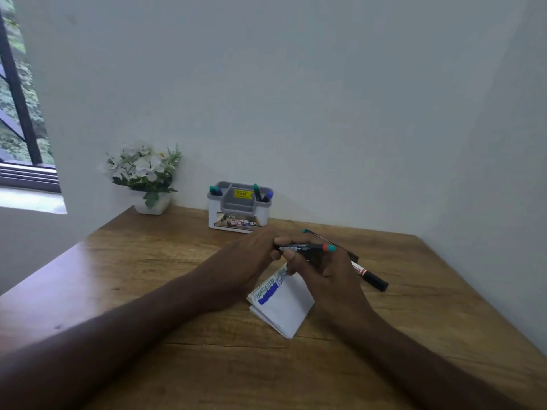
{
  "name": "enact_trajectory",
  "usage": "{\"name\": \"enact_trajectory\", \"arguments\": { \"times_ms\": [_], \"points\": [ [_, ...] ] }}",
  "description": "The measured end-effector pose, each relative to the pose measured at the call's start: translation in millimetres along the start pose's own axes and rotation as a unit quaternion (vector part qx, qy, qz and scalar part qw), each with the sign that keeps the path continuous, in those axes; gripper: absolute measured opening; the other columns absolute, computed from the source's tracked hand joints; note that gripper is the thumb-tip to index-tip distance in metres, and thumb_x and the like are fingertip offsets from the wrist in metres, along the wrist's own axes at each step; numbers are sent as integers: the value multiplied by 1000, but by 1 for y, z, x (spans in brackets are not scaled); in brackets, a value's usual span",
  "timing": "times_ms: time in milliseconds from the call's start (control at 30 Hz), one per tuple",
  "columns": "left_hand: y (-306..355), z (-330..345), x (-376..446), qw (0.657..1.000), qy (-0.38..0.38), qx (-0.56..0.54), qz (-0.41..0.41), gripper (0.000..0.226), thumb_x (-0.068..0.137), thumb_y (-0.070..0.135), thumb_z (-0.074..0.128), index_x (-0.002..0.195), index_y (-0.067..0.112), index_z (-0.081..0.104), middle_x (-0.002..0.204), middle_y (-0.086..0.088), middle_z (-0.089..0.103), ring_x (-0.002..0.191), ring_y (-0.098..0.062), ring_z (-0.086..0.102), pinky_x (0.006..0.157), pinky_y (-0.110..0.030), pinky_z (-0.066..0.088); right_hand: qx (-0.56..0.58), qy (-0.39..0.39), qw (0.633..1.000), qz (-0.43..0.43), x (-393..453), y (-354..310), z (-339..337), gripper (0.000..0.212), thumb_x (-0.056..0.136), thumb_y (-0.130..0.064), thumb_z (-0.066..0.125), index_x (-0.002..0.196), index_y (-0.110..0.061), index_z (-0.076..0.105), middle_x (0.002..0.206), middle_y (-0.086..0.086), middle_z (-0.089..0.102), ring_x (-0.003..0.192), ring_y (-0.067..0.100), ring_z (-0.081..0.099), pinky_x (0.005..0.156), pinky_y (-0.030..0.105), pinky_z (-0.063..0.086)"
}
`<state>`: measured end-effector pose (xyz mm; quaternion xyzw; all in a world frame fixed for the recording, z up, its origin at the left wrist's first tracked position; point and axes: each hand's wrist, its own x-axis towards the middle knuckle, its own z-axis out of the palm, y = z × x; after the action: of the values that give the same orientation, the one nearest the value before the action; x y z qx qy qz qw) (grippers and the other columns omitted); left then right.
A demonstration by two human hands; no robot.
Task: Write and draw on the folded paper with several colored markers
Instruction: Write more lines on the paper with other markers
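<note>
Our two forearms reach in from the near edge across the wooden tabletop [124, 261], and between them lies the folded paper [284, 306], a small white stack with green scribbled lines and a solid blue bar along its far-left edge; we cannot read that writing. Just above the paper our hands meet on a dark marker [305, 248] with a red band and a teal end, held level: our left hand [254, 255] has its fingers curled round the left end, and our right hand [322, 270] wraps its grip round the barrel from below. We judge we are capping or uncapping it, though which is hidden. If the cap comes off with a jerk, the tip could streak the paper or our fingers, and the loose stack could slide, since nothing pins it. Just beyond our right hand another marker [370, 276] with a white label lies on the tabletop, and a thin teal-tipped pen [313, 234] lies behind the hands; either could roll if knocked. Farther back stands a grey and white holder [239, 207] with green and blue markers upright in it; its yellow price sticker and front label are too blurred to read fully. A white flower pot [145, 179] sits by the wall.
</note>
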<state>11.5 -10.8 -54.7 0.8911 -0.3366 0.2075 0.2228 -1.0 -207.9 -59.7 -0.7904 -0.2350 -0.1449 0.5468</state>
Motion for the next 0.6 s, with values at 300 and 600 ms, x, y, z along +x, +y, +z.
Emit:
{"name": "enact_trajectory", "arguments": {
  "times_ms": [300, 600],
  "points": [
    [9, -1, -7, 999, -21, -20, -23, 53, 99, 67, 14, 115, 36, 54, 90, 25, 59, 92, 5, 58, 71, -12, 42, 13, -2, 1000, 18, -11, -17, -3, 17, 97, -38, 61, 83, -42, 70, 86, -30, 75, 87, -8, 70, 75, 6, 52],
    [10, -5, -6, 999, -9, -43, -11, 82, 91, 85, 1, 133, 35, 51, 94, 23, 65, 89, 3, 62, 72, -18, 51, 45, -26, 998, 29, -12, -27, -3, 30, 98, -32, 61, 79, -50, 74, 81, -35, 73, 85, -13, 69, 74, 5, 51]
  ]
}}
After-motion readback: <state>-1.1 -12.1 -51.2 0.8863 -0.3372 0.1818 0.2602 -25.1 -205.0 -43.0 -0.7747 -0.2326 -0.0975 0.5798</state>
